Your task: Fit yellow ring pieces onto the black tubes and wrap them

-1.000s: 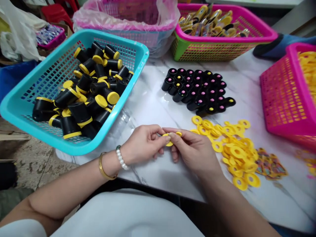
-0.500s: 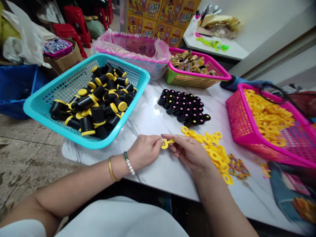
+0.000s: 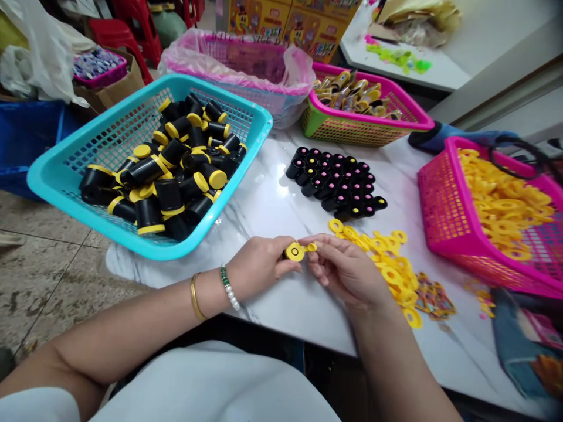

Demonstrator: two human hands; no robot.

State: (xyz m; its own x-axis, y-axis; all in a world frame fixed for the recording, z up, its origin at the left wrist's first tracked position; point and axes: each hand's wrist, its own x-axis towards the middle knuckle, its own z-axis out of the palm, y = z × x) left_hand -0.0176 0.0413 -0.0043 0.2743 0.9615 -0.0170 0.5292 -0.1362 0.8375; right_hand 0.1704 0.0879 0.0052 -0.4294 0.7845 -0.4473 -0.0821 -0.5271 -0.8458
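My left hand [image 3: 259, 264] is closed around a small black container, mostly hidden by the fingers. A yellow lid [image 3: 295, 252] with a round opening sits at its end, facing up toward me. Fingers of my right hand [image 3: 347, 266] pinch the small ring-like tab [image 3: 311, 247] that sticks out from the lid's right side. Just beyond and to the right of that hand lies a loose pile of yellow lids [image 3: 391, 272]. Farther back on the table, black containers [image 3: 336, 181] stand in close rows, with pink or yellow dots on top.
A turquoise basket [image 3: 149, 251] of black containers with yellow caps stands left. To the right is a pink basket [image 3: 433, 217] of yellow lids. A pink-green basket [image 3: 352, 126] and a plastic-lined basket [image 3: 281, 108] stand behind. Small printed packets [image 3: 433, 299] lie near the lids.
The lid has turned to face me more, and its round opening now shows clearly. My left fingers have shifted, with the thumb lower. The whole view has tilted slightly downward.
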